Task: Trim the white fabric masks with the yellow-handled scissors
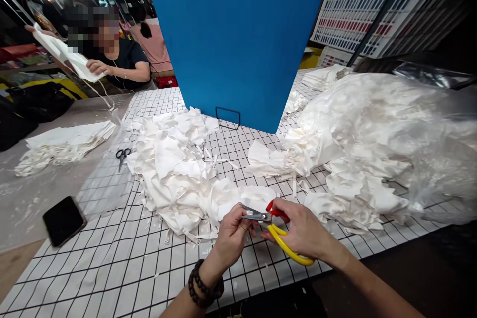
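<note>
My right hand (303, 231) grips scissors (278, 228) with a red and a yellow handle, blades pointing left. My left hand (233, 233), with a dark bead bracelet (203, 288) on the wrist, pinches at the blade tips; its fingers are closed and what they hold is too small to make out. Both hands hover over the checked cloth (122, 263) at the table's near edge. Just beyond them lies a heap of white fabric pieces (175, 169).
A bigger heap of white fabric in clear plastic (391, 144) fills the right. A blue board (238, 35) stands upright behind. Black scissors (122, 155) and a dark phone (64, 220) lie left. Folded white pieces (63, 146) are stacked far left, where a seated person (119, 57) handles white cloth.
</note>
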A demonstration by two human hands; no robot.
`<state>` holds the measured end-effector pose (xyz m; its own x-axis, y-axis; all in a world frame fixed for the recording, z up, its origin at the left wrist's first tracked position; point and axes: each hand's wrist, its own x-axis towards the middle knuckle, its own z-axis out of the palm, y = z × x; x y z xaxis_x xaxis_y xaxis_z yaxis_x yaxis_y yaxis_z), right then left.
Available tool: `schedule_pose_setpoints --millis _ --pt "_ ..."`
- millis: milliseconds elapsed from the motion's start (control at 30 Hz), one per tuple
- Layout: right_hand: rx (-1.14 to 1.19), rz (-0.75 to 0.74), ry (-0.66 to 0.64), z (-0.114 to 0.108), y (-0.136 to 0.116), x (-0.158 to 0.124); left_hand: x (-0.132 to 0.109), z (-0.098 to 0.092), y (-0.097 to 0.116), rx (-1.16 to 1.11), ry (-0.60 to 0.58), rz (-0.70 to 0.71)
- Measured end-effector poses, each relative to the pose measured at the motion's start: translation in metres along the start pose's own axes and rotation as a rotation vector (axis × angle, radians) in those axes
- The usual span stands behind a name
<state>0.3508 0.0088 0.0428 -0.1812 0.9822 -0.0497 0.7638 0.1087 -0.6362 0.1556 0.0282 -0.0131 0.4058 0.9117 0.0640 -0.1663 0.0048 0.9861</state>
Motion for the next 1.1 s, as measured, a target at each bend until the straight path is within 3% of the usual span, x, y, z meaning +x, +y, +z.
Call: schedule_pose_setpoints --millis 333,1100 --pt "-0.152 -0.001 0.027 0.001 0.003 -0.002 0.002 -0.003 0.009 -0.051 -0.044 -0.058" --pt "-0.153 -0.061 -0.011 0.005 0.004 0.005 0.005 -0.015 0.015 -0.159 -0.140 -0.158"
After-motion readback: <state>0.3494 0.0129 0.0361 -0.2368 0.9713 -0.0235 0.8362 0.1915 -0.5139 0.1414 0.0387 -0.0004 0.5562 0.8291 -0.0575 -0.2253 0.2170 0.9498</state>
